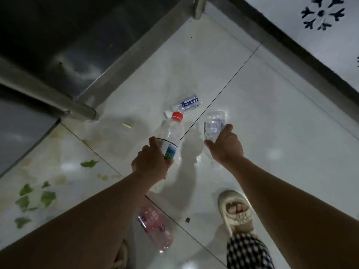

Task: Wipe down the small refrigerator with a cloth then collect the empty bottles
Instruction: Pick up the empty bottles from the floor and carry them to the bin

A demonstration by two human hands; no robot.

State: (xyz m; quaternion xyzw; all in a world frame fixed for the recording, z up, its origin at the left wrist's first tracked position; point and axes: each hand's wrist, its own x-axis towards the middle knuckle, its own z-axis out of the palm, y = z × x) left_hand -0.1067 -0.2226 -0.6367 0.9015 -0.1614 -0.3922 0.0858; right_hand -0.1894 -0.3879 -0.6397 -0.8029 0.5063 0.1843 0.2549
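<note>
left hand (153, 162): I grip red-capped bottle (171, 138), fingers wrapped round its labelled base
right hand (226, 145): I clutch crumpled clear bottle (213, 125)
floor (272, 113): blue-label bottle (186, 105) beyond hands; pink bottle (155, 224) under left forearm

This is looking like the working floor of a food kitchen or small eatery rather than a living room. Pale glossy floor tiles (262, 105) with dark grout lines are carrying torn green leaf scraps (37, 199) and yellowish stains near the left edge. A stainless steel unit (64, 45) on round metal legs (85, 111) is standing over the far left part of the floor, its dull metal side reflecting light. Empty plastic bottles (189, 104) are lying scattered on the tiles, and a person's foot in a worn pale sandal (236, 208) is standing near the floor's near edge.
</note>
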